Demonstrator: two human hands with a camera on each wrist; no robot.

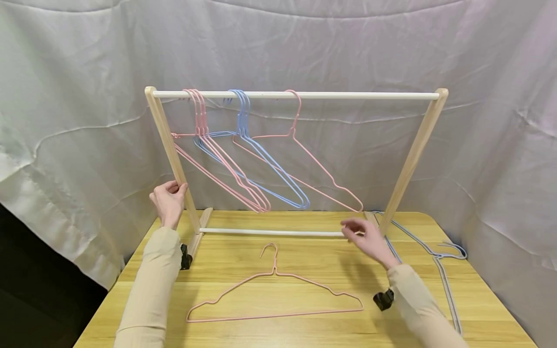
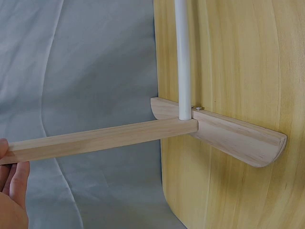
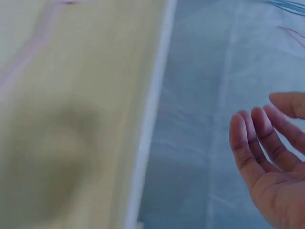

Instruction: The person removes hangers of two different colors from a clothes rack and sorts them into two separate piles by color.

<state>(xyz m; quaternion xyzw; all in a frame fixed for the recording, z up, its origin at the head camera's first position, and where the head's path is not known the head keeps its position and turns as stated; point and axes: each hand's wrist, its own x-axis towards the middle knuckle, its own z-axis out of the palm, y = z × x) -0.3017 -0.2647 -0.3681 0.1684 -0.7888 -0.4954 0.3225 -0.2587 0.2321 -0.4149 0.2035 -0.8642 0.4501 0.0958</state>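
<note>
My left hand [image 1: 168, 200] pinches the left wooden post [image 2: 100, 139] of a garment rack between thumb and fingers, partway up. Its fingers [image 2: 20, 183] show at the post's edge in the left wrist view. My right hand [image 1: 367, 239] is in the air near the right end of the white lower bar [image 1: 270, 232], with bent, spread fingers and nothing in them. From the white top rail [image 1: 370, 95] hang a group of pink hangers [image 1: 222, 159], blue hangers [image 1: 274, 166] beside them, and a single pink hanger [image 1: 319, 164]. Another pink hanger [image 1: 275, 274] lies flat between my arms.
Grey-blue hangers [image 1: 444, 278] lie on the wooden table [image 1: 313, 333] at the right, partly behind my right arm. The rack's right post [image 1: 413, 159] stands behind my right hand. Grey cloth [image 1: 348, 48] hangs behind the rack and along both sides.
</note>
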